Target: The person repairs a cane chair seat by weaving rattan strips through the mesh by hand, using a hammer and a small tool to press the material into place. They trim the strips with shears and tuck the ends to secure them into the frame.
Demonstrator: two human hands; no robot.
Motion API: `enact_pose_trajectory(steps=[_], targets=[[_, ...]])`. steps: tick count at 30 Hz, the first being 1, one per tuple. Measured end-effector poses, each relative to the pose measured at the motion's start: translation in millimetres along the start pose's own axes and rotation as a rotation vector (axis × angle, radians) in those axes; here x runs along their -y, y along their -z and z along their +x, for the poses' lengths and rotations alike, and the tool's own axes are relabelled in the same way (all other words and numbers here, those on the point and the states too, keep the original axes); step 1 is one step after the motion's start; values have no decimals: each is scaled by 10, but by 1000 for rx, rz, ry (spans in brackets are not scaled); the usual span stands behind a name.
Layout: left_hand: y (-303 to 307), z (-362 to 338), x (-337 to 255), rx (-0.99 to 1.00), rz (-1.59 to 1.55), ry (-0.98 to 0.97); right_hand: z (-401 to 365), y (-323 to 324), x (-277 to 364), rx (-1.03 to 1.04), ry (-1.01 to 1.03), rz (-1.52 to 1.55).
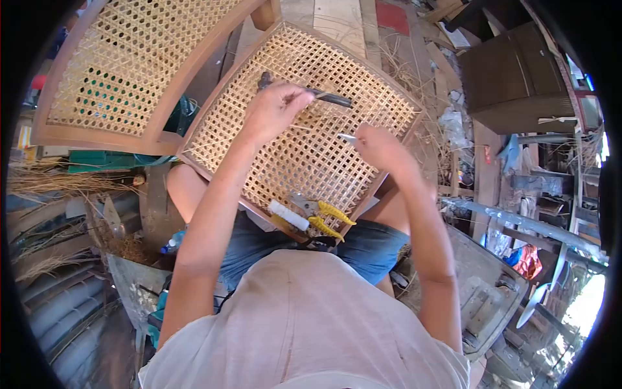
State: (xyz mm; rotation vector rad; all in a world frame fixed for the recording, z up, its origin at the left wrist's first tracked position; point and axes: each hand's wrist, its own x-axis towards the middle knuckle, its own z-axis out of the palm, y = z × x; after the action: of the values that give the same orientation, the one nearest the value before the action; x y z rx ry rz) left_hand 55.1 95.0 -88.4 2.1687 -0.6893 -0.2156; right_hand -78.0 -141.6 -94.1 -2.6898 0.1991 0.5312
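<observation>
A wooden-framed chair seat with woven cane [285,162] lies across the lap. Over its upper left part is my left hand [277,110], its fingers closed in a pinch near a thin strip; what they hold is too small to name. A black-handled tool [334,98] lies on the cane beside and partly under this hand. My right hand [378,148] is closed on a small pale pointed tool [350,138] over the right part of the seat. Yellow-handled pliers [332,217] and a white roll [289,214] rest at the near edge.
The chair's cane backrest [123,71] rises at the upper left. A dark cabinet [518,71] stands at the upper right. Loose cane strips [52,185] lie at the left, and a worn grey board [483,285] is at the lower right.
</observation>
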Motion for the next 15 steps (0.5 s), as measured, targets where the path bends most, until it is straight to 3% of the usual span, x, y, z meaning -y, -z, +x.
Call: enact_pose_trajectory(steps=[1,4,8,15], targets=[[-36,-45,83,-2,-16,4,8,-19,170,-14,14,-39],[-77,-93,129,254,159,204,116,-111,415,-42,-49,-125],[-181,-71,216,286,338,160,196,-69,564,-19,-57,-213],[-198,-9,153,287,340,111,303,-272,730,-38,-58,-244]])
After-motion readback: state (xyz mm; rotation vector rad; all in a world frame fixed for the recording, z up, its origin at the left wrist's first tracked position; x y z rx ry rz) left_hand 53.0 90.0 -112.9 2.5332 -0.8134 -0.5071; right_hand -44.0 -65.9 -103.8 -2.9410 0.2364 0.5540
